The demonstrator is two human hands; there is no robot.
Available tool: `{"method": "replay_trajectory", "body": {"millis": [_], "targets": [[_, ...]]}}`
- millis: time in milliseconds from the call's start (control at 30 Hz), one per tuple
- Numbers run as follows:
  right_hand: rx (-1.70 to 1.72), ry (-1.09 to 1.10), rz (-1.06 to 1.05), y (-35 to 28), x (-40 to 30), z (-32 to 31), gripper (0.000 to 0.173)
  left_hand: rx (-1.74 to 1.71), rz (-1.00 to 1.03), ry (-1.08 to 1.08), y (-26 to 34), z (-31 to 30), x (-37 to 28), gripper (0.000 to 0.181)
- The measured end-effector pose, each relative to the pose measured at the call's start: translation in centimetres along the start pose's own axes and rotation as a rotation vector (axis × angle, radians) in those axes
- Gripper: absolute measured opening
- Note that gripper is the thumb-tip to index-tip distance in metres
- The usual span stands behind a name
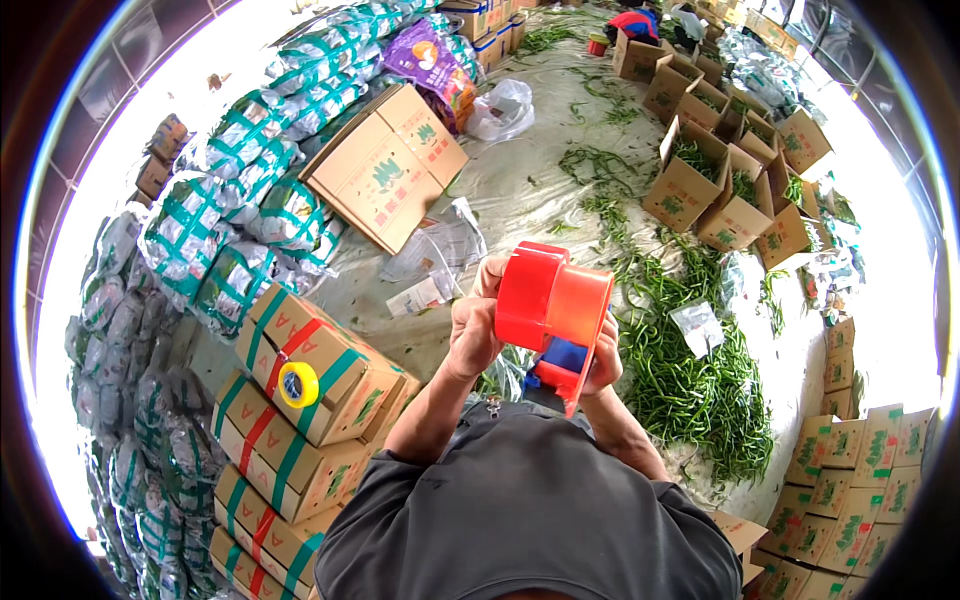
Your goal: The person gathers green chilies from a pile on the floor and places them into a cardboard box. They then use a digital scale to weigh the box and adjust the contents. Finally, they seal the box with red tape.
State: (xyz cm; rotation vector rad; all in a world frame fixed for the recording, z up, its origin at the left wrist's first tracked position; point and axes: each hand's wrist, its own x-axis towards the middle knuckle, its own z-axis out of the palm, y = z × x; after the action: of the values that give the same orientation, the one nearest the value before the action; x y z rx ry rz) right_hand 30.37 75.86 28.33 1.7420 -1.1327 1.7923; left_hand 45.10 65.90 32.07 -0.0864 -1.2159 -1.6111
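Both of my hands are raised in front of my chest around a tape dispenser. My left hand (477, 324) grips the side of a wide roll of red tape (529, 296) on it. On the other side, my right hand (606, 360) holds the orange-red plastic tape dispenser (581, 304), its fingers partly hidden behind the frame. A blue part (564, 355) shows below the roll. To the left, a yellow tape roll (286, 388) rests against the top carton (337, 390) of a stack bound with green and red tape.
Flattened cartons (390, 172) and a plastic bag (504, 111) lie ahead. Green-taped, plastic-wrapped bundles (187, 210) are piled left. Loose green chili peppers (697, 397) cover the floor at right, near open cartons (679, 191) containing peppers. More cartons (847, 510) are stacked at lower right.
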Motion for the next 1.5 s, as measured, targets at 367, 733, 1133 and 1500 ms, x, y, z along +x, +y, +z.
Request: {"method": "replay_trajectory", "body": {"millis": [367,733,1133,1500], "targets": [[-0.015,0.024,0.682,-0.9,-4.0,-1.8,0.042,0.323,0.229,0.009,-2.2,5.2,2.8,0.039],[1.436,0.543,1.037,-0.7,-6.2,-3.5,0.07,0.056,-0.327,0.138,-2.9,1.9,-3.3,0.059],[1.443,0.106,1.694,-2.3,-14.9,0.2,0.094,1.072,-0.224,0.139,-0.3,0.8,-8.8,0.073],[1.4,-0.329,1.742,-1.4,-19.5,1.5,0.088,1.237,-0.203,0.164,0.1,-2.2,-10.1,0.073]]}}
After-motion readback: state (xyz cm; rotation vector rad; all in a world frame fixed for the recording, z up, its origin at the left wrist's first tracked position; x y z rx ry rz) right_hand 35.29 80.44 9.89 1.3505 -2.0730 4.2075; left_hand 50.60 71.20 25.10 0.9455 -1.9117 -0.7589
